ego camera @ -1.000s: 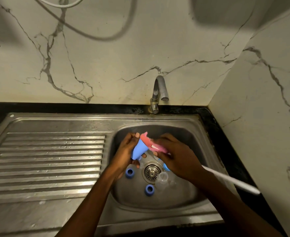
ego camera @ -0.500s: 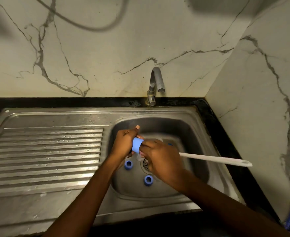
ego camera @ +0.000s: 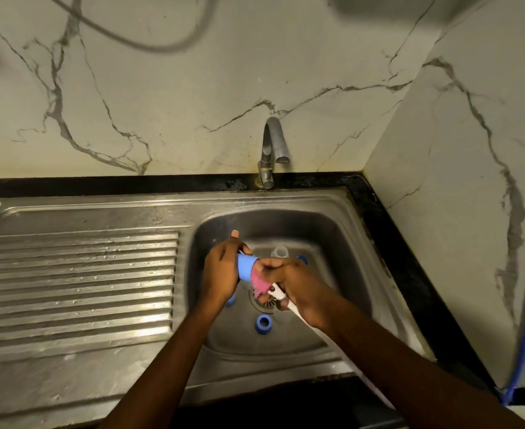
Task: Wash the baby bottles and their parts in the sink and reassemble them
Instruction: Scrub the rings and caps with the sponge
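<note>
Left hand [ego camera: 221, 274] clamped around a blue conical plastic cap [ego camera: 246, 269], presenting its mouth to the right hand [ego camera: 290, 278], which grips a white-handled pink sponge brush [ego camera: 259, 283] for scrubbing inside.

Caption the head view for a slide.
Left hand holds a blue cap; right hand holds a pink-headed brush against it, above the sink basin.

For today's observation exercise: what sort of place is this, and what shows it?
Probably a home kitchen: a steel sink with a ribbed drainboard, and a tap against a marble-look wall.
</note>
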